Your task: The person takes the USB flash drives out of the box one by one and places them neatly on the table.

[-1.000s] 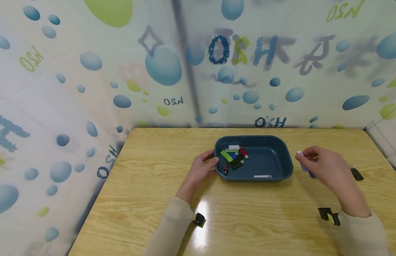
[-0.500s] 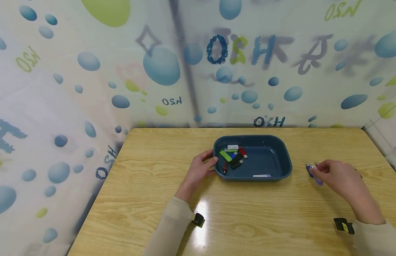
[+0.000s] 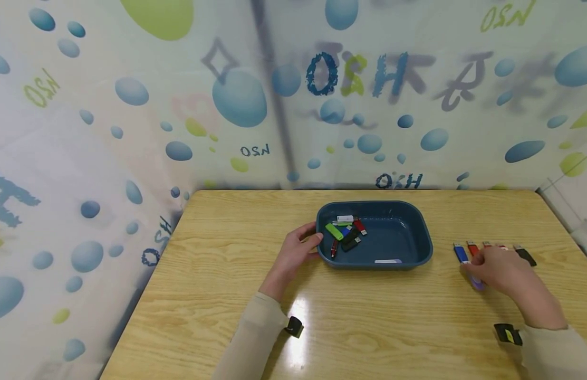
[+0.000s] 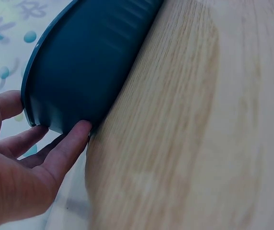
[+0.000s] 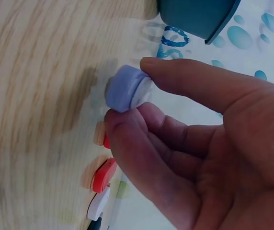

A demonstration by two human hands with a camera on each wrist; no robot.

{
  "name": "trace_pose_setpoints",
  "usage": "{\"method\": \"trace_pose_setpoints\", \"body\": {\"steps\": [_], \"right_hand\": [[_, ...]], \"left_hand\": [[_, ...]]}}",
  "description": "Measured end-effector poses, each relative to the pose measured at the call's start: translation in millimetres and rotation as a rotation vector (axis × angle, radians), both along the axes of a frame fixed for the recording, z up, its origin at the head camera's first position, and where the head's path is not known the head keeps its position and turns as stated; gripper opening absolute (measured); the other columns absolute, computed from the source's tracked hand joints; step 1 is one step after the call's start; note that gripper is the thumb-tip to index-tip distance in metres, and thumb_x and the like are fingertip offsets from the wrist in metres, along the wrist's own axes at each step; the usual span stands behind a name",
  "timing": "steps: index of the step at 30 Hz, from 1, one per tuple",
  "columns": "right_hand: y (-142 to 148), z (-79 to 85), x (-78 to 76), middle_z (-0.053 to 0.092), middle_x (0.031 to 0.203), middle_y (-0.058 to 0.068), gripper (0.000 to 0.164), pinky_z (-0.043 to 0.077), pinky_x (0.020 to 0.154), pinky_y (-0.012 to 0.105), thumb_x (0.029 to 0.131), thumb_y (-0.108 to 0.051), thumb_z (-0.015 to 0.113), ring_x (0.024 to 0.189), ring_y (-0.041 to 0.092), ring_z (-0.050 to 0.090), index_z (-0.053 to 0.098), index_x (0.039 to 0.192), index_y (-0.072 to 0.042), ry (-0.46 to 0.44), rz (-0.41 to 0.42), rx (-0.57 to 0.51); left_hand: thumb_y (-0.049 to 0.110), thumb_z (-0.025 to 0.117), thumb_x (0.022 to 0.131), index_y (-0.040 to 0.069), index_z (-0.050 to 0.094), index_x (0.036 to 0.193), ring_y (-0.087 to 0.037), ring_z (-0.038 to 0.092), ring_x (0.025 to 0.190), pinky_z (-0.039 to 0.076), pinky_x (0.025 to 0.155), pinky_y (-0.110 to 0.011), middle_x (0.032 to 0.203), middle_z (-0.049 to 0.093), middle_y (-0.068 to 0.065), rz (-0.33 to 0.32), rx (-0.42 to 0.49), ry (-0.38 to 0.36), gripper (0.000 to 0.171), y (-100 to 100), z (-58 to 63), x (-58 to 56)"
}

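Right hand (image 3: 504,272), one: its fingers are pinching one lavender-and-white stick (image 5: 124,89) at the near end of the blue stick; whether it is touching the bench (image 3: 369,327) cannot be told. Loose sticks, five in a row on the bench, beside and partly behind that hand: one blue stick (image 3: 460,254), two red sticks (image 5: 104,176), one white stick (image 5: 98,204) and one black stick (image 3: 526,257) are lying there. Left hand (image 3: 293,257), one: its fingers are gripping the left end of one dark blue tray (image 3: 423,243). Sticks in the tray, about nine, some overlapping: most are clustering at its left end, including one lime-green stick (image 3: 334,231), one brownish-red stick (image 3: 334,248) and two black ones; one pale stick (image 3: 388,261) is lying apart along the near wall. Sleeves, two, beige, each bearing one dark tag (image 3: 295,327). Compared with half a second ago: the right hand is now holding the lavender-and-white stick nearer the person, and more of the row is showing; the left hand, the tray and its contents are staying put.
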State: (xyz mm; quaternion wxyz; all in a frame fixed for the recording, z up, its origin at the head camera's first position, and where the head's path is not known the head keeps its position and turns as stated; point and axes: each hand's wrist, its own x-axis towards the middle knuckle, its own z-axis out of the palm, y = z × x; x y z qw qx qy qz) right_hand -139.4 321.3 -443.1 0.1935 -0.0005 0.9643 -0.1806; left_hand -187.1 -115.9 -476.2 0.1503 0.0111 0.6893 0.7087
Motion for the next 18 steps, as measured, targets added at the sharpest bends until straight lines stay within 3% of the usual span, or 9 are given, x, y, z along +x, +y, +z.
{"method": "trace_pose_setpoints", "body": {"steps": [10,18], "right_hand": [[1.1,-6.2,1.9,0.041,0.057,-0.008,0.043,0.027,0.052,0.029,0.098,-0.034,0.068,0.056,0.013,0.037,0.053,0.061,-0.019,-0.030,0.002,0.008],[-2.3,-4.0,2.9,0.037,0.054,-0.010,0.046,0.026,0.051,0.027,0.098,-0.033,0.067,0.053,0.011,0.034,0.049,0.057,-0.021,-0.028,0.020,0.018]], "left_hand": [[0.016,0.063,0.105,0.003,0.051,0.151,-0.031,0.061,0.122,0.060,0.093,-0.043,0.149,0.051,-0.019,0.006,0.004,-0.016,0.049,0.0,-1.3,-0.5],[0.018,0.062,0.105,0.002,0.051,0.151,-0.030,0.062,0.120,0.060,0.092,-0.043,0.148,0.051,-0.020,0.009,-0.004,-0.007,0.050,-0.3,-1.5,-0.5]]}}
